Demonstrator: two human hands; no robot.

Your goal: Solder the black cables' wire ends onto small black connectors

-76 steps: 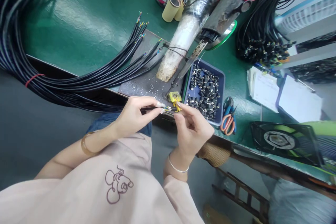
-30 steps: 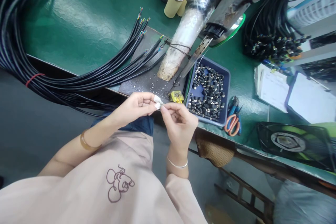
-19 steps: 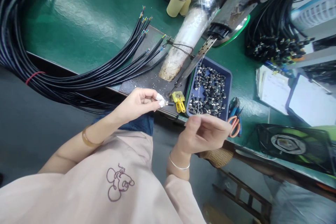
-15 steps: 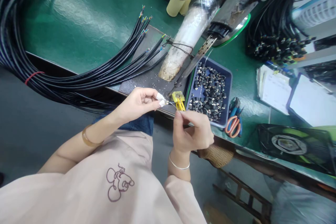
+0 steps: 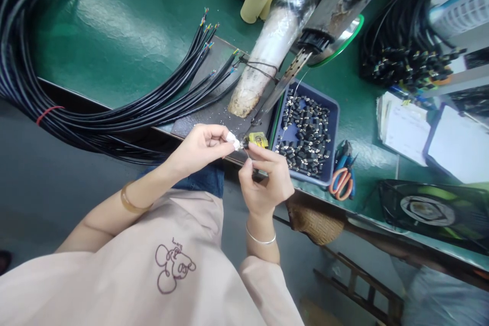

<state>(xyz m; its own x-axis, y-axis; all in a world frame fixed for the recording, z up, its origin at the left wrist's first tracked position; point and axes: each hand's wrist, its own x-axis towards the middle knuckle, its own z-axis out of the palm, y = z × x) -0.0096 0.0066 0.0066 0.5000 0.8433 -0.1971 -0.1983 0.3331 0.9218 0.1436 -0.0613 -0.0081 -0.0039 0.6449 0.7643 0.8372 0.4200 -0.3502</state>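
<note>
My left hand (image 5: pixel 209 145) has white covers on its thumb and finger tips, which pinch a small connector (image 5: pixel 242 145) with metal pins. Most of that connector is hidden by the fingers. Close by on the right, my right hand (image 5: pixel 267 178) holds a thin silvery solder wire (image 5: pixel 283 135) between thumb and fingers; its tip is near the pins, but I cannot tell whether they touch. Just beyond both hands is a yellow block (image 5: pixel 258 139) at the bench edge. A soldering iron (image 5: pixel 280 84) slants down above it, its tip near the block.
A blue tray (image 5: pixel 334 127) of black connectors stands to the right, with orange-handled pliers (image 5: pixel 341 182) beside it. Black cables (image 5: pixel 126 117) with stripped ends lie at the left. A foil-wrapped tube (image 5: pixel 263 51) slopes over the bench. Papers (image 5: pixel 401 125) and a black fan (image 5: pixel 428 211) are further right.
My right hand has moved left and slightly up, bringing the wire closer to the connector. My left hand stays nearly in place. The view has shifted slightly.
</note>
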